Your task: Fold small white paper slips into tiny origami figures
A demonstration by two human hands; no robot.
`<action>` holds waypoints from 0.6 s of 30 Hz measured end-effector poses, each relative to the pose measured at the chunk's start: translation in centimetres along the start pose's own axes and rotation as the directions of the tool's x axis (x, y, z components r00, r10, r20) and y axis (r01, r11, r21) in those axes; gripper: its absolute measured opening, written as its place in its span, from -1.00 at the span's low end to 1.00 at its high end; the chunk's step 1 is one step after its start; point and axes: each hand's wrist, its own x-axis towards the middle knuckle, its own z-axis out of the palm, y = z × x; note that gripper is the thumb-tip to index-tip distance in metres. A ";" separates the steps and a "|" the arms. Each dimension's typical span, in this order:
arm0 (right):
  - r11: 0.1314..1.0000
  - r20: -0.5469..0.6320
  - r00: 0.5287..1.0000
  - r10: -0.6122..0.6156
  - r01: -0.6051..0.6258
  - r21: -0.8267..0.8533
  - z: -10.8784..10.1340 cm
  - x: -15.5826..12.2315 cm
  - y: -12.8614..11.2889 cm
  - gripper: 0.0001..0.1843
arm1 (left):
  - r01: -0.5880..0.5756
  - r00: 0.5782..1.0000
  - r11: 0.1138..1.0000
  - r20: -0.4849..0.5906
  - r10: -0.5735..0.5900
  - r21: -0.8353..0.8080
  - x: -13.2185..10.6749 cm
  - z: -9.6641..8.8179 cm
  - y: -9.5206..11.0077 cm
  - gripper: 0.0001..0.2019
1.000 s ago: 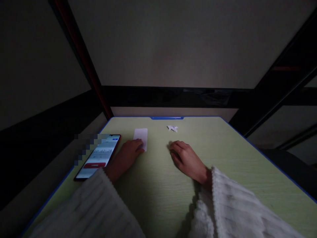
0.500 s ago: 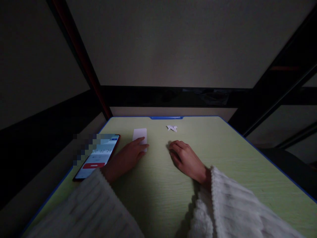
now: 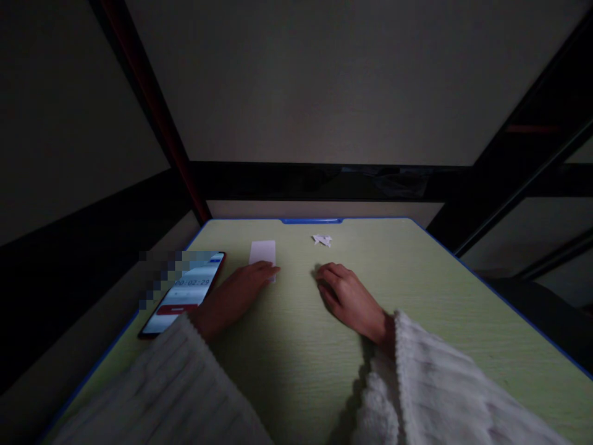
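My left hand [image 3: 234,295] lies flat on the pale green table [image 3: 440,296], fingers stretched out, their tips resting on the near edge of a small white paper rectangle [image 3: 262,251]. My right hand [image 3: 349,296] rests on the table a little to the right, fingers loosely curled down, holding nothing that I can see. A small folded white paper figure [image 3: 322,239] sits beyond the right hand, apart from it. Both arms wear thick white knitted sleeves.
A phone [image 3: 185,292] with a lit timer screen lies at the table's left edge, beside my left wrist. The table has a blue rim [image 3: 312,220]. Dark metal frame bars [image 3: 152,117] rise behind and to both sides.
My left hand's fingers have slid slightly to the right along the near edge of the white paper. The right hand has not moved.
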 end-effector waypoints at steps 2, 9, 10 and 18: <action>1.000 0.002 1.000 0.000 0.000 -0.001 0.0 0.0 0.0 -0.83 | -0.007 1.000 1.000 0.007 0.007 0.012 0.0 0.0 0.0 -0.66; 1.000 -0.001 1.000 -0.004 0.004 0.004 -0.1 -0.1 -0.1 -0.83 | -0.046 0.999 0.998 -0.002 0.047 0.048 0.0 0.0 0.1 -0.68; 1.000 -0.001 1.000 -0.006 0.006 0.004 -0.1 -0.1 -0.2 -0.83 | -0.048 0.999 0.997 -0.012 0.049 0.053 -0.1 -0.1 0.1 -0.69; 0.999 -0.018 0.999 -0.033 0.033 -0.001 -0.1 -0.2 -0.4 -0.83 | -0.029 0.996 0.998 -0.086 0.033 0.058 0.0 -0.6 0.9 -0.79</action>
